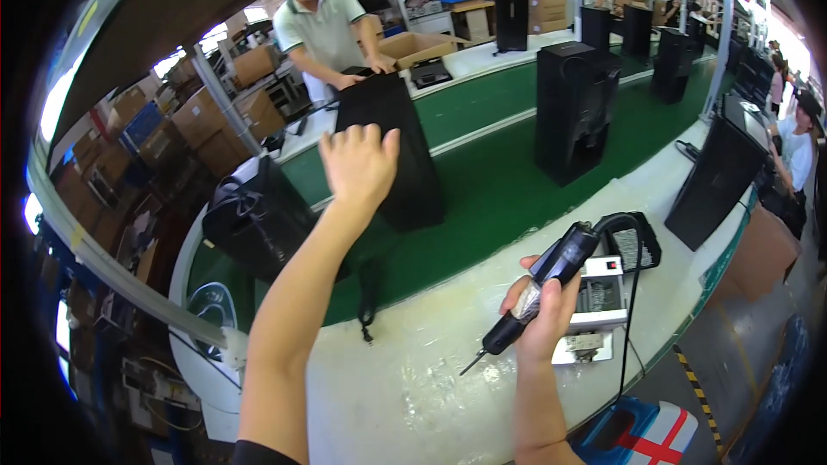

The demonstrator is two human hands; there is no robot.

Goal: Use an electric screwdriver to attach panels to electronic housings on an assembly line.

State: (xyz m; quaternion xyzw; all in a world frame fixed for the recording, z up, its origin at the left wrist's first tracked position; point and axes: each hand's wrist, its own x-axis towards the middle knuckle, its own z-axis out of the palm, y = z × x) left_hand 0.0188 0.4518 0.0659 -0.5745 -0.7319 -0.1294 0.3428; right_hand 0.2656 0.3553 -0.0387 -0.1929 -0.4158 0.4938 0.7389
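Note:
My right hand is wrapped around a black electric screwdriver, its thin bit pointing down and to the left above the white worktop. A cable runs from the tool's upper end. Stretched forward, my left hand is at the near face of a tall black cabinet, fingers apart and holding nothing; whether it presses on the cabinet I cannot tell. Across the green conveyor belt, a co-worker has both hands on the same cabinet's top.
Another black cabinet with a bundled cable sits at left; a third stands on the belt. By my right hand are a screw feeder and a black tray of screws. A black cabinet leans at the worktop's right end.

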